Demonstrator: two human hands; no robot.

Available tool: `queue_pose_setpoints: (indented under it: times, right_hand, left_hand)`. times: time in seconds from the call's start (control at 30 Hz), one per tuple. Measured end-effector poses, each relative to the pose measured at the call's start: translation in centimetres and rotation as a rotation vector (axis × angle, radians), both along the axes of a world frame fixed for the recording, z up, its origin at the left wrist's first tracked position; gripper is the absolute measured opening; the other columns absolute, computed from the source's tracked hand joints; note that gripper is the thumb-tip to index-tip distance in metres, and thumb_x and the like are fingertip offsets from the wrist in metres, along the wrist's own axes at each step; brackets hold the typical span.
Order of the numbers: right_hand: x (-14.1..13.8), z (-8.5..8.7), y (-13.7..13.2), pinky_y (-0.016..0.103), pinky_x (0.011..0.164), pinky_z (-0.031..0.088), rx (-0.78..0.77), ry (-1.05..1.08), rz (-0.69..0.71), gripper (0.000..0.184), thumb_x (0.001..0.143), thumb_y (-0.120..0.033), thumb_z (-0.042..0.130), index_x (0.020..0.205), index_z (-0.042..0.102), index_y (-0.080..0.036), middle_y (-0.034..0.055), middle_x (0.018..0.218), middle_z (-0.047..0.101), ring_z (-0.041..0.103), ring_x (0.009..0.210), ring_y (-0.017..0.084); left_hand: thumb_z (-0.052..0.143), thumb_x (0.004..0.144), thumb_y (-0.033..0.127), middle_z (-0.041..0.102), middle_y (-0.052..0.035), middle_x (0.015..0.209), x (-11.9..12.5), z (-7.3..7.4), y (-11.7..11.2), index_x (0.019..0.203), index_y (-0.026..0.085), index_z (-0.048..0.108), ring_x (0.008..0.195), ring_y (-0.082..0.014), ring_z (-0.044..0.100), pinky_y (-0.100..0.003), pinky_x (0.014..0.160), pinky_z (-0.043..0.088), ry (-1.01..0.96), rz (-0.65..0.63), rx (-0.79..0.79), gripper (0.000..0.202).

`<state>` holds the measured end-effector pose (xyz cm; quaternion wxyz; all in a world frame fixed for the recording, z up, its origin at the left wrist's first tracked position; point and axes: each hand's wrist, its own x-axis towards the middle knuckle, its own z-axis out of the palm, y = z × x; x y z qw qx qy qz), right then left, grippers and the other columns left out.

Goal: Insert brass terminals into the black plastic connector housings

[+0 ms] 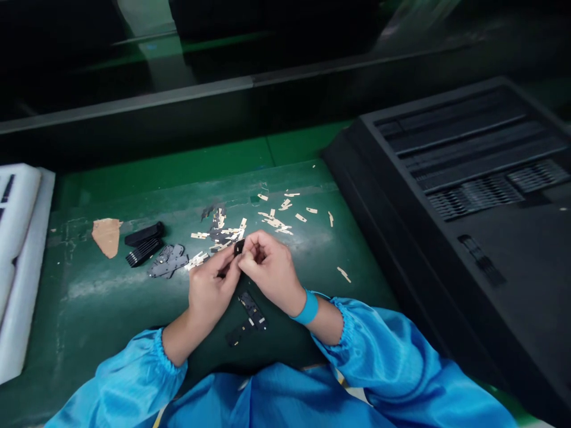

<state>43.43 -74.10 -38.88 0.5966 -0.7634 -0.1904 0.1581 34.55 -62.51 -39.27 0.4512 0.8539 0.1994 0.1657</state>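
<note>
Small black part [239, 246] up between both hands, loose bits all over the table

So the piece sits right where the hands meet, held just above the green table [111, 324], roughly mid-view. Left hand [209, 291] has it pinched in a narrow grip, thumb on one side and fingers on the other. Right hand [274, 270] is curled in tight with thumb and fingertips bunched right at the part. Can't tell whether those fingers are gripping it or some tiny bit, since the hand hides that spot.

Right below the hands there's a little group of black plates [252, 310] with small bright spots on them. Past the fingers it gets messy: pale slips [273, 222] scattered about, some heaped up near the left hand, others lying on their own off to the right. Left of that heap are some dark flat pieces [168, 261] stacked loosely, two chunky black blocks [143, 254] next to those, then a brown scrap [106, 236].

Far left, partly cut off, is a white foam tray [18, 238]. Over on the right, a big black tray [526, 238] holds slim dark parts [491, 191] lined up side by side. Blue wristband [307, 308] on the right wrist, btw, and shiny blue sleeves [379, 339] on both arms.
</note>
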Motion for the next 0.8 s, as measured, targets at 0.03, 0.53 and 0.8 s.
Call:
queue_pose_setpoints:
  times: [0.03, 0.53, 0.8]
  right_hand:
    - [0.0, 0.0, -0.1, 0.024, 0.057, 0.044, 0.012, 0.001, 0.009, 0.006, 0.075, -0.017, 0.057, 0.073, 0.056, -0.023, -0.0058, 0.063, 0.054, 0.051, 0.057, 0.011]
    - [-0.1, 0.5, -0.1, 0.025, 0.056, 0.048, 0.019, -0.091, -0.034, 0.006, 0.074, -0.018, 0.058, 0.07, 0.061, -0.022, -0.0038, 0.064, 0.059, 0.052, 0.054, 0.01]
    - [-0.4, 0.2, 0.3, 0.023, 0.051, 0.038, 0.095, 0.063, -0.075, 0.004, 0.069, -0.02, 0.054, 0.068, 0.053, -0.023, -0.0063, 0.061, 0.049, 0.044, 0.053, 0.01]
  left_hand:
    - [0.069, 0.089, 0.024, 0.082, -0.0027, 0.087, 0.1, 0.2, 0.0, 0.105, 0.022, 0.079, 0.07, -0.0196, 0.076, -0.027, 0.063, 0.059, -0.002, 0.012, -0.026, 0.019]
    - [0.065, 0.091, 0.023, 0.083, -0.0053, 0.099, -0.2, -0.7, 0.3, 0.116, 0.026, 0.079, 0.075, -0.0217, 0.079, -0.029, 0.072, 0.062, -0.049, -0.07, 0.214, 0.029]
    - [0.067, 0.089, 0.019, 0.082, -0.0052, 0.104, 0.1, -0.6, -0.3, 0.119, 0.026, 0.077, 0.082, -0.0219, 0.08, -0.03, 0.075, 0.063, -0.08, -0.037, 0.1, 0.032]
